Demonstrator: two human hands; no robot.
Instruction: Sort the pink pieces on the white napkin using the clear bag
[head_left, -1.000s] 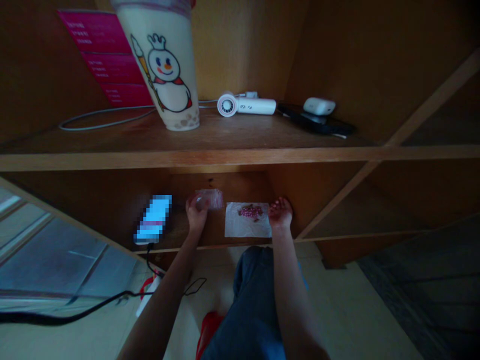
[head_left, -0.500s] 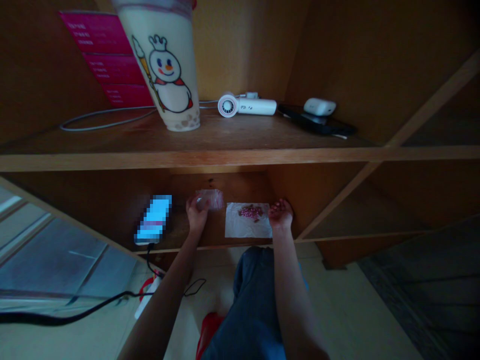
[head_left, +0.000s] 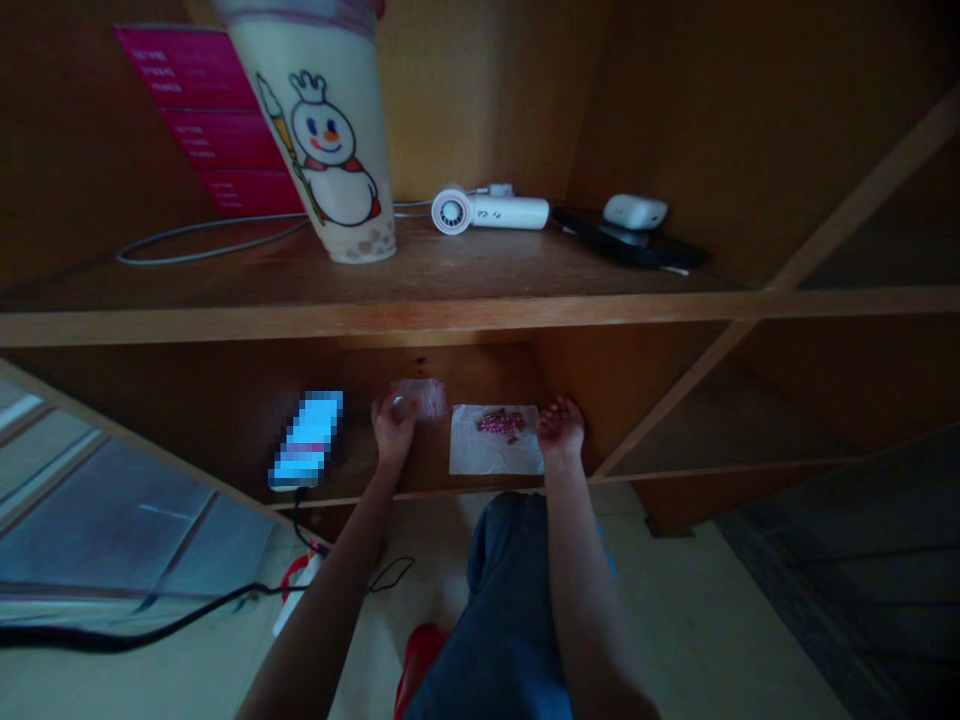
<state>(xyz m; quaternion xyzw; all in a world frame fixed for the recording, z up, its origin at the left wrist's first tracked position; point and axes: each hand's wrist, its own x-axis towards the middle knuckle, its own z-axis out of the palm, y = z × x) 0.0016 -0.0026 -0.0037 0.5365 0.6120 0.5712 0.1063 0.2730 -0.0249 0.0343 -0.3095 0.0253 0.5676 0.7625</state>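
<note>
On the lower shelf, my left hand [head_left: 394,422] is closed at the left end of a small clear plastic bag [head_left: 426,398] with pinkish edges. My right hand [head_left: 561,427] rests palm up at the right edge of a white sheet [head_left: 487,455], its fingers loosely curled and apart, with nothing visible in them. A cluster of small pink beads [head_left: 501,425] with brownish parts around it lies on the upper part of the sheet, between my two hands.
A lit phone [head_left: 307,440], its screen blurred, lies left on the lower shelf with a black cable. The upper shelf [head_left: 480,275] holds a tall drink cup [head_left: 337,150], pink boxes [head_left: 217,110], a white handheld fan [head_left: 499,212] and a white case [head_left: 635,211] on a dark flat object.
</note>
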